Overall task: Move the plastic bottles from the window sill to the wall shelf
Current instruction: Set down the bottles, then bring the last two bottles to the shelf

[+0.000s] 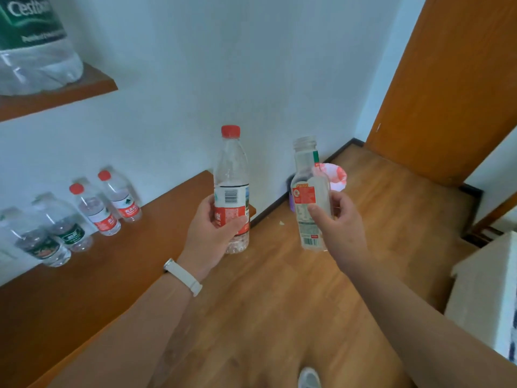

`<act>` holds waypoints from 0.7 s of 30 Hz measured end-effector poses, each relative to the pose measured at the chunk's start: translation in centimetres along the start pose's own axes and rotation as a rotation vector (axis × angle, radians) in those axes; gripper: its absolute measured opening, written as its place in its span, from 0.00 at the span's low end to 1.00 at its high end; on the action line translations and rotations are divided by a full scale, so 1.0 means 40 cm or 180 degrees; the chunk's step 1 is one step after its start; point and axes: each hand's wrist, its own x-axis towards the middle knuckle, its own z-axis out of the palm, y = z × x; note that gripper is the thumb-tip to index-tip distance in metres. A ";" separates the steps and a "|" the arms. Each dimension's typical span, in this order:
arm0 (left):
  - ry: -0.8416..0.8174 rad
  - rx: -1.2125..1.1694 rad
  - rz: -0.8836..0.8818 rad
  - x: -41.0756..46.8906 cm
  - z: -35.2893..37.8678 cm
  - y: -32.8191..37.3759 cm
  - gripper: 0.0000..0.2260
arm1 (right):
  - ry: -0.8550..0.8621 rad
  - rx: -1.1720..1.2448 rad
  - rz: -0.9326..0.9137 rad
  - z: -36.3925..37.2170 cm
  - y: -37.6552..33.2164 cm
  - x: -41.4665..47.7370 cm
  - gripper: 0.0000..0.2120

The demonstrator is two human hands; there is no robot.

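Observation:
My left hand (214, 231) grips a clear bottle with a red cap and red label (231, 175), held upright just past the right end of the lower wall shelf (84, 275). My right hand (340, 219) holds a capless bottle with a white and red label (307, 189), also upright, out over the floor. Several bottles stand in a row along the wall on the lower shelf: two with red caps (119, 197) (93, 211) and two with dark green labels (68, 228) (42, 245). A large green-labelled bottle (33, 43) stands on the upper shelf (84, 88).
A white wall rises behind the shelves. The wooden floor (279, 289) stretches ahead to a bin with a pink-and-white bag (337, 177) by the wall. An orange wooden door (447, 79) stands at the right. A white box-like object (486, 289) sits at the right edge.

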 end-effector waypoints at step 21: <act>0.1419 0.0340 -0.0648 0.526 0.238 0.028 0.25 | -0.1480 0.0384 -0.0088 0.119 0.107 0.840 0.17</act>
